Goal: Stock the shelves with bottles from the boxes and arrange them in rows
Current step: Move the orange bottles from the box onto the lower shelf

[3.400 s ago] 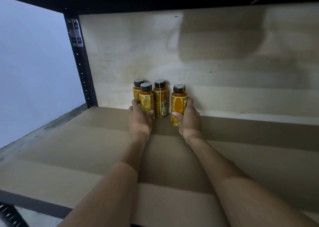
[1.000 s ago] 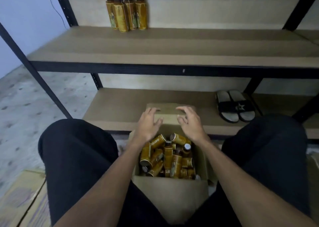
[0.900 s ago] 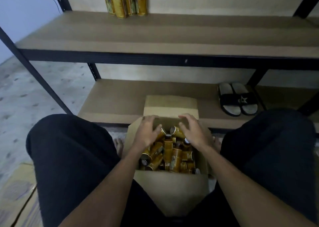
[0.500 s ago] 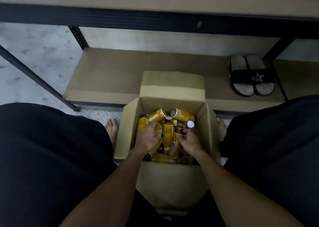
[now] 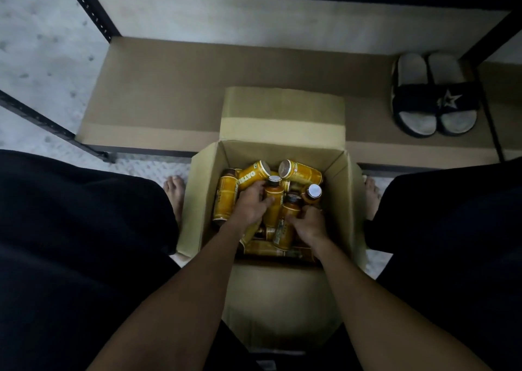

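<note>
Yellow bottles (image 5: 305, 174) now in left hand (image 5: 250, 202), right hand (image 5: 310, 225)

Black legwear (image 5: 84, 243), bare forearms (image 5: 197, 286), 2 bare feet (image 5: 175, 192)

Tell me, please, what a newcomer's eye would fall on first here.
The open cardboard box between the person's knees, heaped with jumbled yellow bottles, draws the eye first. Inside it the left hand grips a white-capped bottle and the right hand a dark-capped bottle. A pair of black slippers sits on the low shelf at upper right.
</note>
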